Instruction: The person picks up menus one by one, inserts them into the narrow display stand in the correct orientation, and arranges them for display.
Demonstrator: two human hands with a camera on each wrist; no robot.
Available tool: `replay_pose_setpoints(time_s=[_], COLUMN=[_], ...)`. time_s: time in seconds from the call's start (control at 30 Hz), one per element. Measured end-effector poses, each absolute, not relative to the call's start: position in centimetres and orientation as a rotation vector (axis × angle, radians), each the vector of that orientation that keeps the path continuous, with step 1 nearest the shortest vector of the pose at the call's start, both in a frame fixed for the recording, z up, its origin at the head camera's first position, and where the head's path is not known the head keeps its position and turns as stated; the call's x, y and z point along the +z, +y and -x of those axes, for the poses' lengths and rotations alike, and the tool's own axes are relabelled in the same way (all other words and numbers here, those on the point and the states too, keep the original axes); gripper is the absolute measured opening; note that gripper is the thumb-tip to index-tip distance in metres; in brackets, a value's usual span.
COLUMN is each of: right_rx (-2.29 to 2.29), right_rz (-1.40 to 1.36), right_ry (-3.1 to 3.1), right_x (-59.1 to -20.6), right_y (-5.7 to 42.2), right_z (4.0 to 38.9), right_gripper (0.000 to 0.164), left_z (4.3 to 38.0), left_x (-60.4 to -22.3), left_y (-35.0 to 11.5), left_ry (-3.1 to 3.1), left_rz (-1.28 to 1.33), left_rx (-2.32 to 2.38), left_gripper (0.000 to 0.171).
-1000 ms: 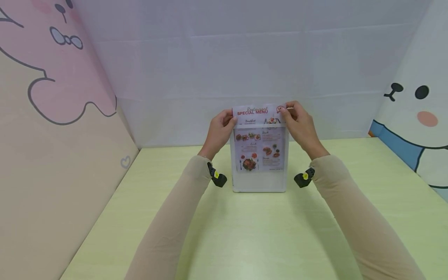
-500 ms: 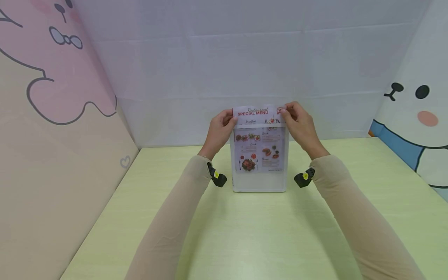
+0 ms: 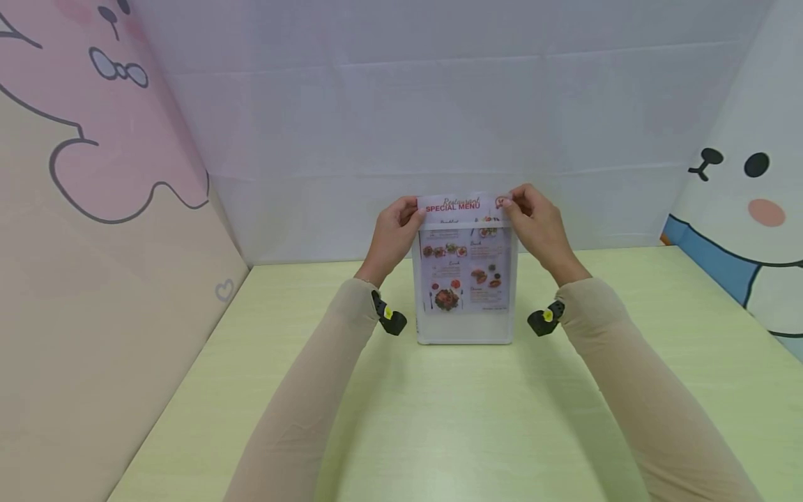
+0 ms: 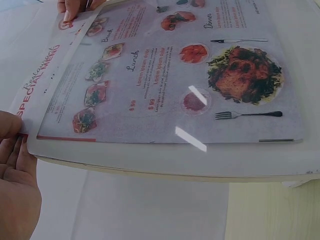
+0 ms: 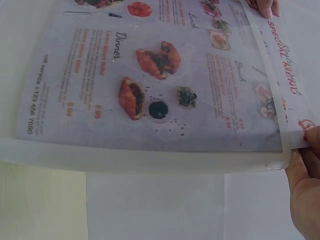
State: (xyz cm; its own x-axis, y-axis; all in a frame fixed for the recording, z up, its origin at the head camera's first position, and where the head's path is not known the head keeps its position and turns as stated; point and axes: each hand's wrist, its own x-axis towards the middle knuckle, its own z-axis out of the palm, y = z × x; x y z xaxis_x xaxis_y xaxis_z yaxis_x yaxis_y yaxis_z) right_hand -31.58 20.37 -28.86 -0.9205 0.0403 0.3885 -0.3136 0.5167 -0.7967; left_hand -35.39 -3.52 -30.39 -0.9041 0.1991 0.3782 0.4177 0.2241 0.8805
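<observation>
A white-framed display stand with a clear front stands upright on the table. Most of a printed restaurant menu sheet lies behind the clear front, its title strip sticking out above the frame's top edge. My left hand pinches the sheet's upper left corner between thumb and fingers. At the upper right corner, my right hand pinches the sheet the same way. In the left wrist view the left thumb lies on the sheet beside the title. The right wrist view shows the right hand at the corner with the red logo.
The pale yellow-green table runs back to a white sheet wall. A panel with a pink cartoon figure borders the left side, and one with a white cartoon face borders the right.
The menu sheet has slid down a little further into the stand, so less of it shows above the frame. Both hands keep their pinch; the right has lowered slightly.
</observation>
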Motion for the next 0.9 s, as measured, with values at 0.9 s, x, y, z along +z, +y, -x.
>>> replay_pose_setpoints(time_s=[0.9], right_rx=[1.393], right_rz=[-0.219], right_ry=[-2.401], right_x=[-28.94], right_y=[20.43], right_z=[31.58], right_gripper=[0.036], left_z=[35.14], left_x=[-30.22], left_y=[-3.52], left_ry=[-2.305], left_rz=[0.594], left_rx=[-1.779], left_gripper=[0.03])
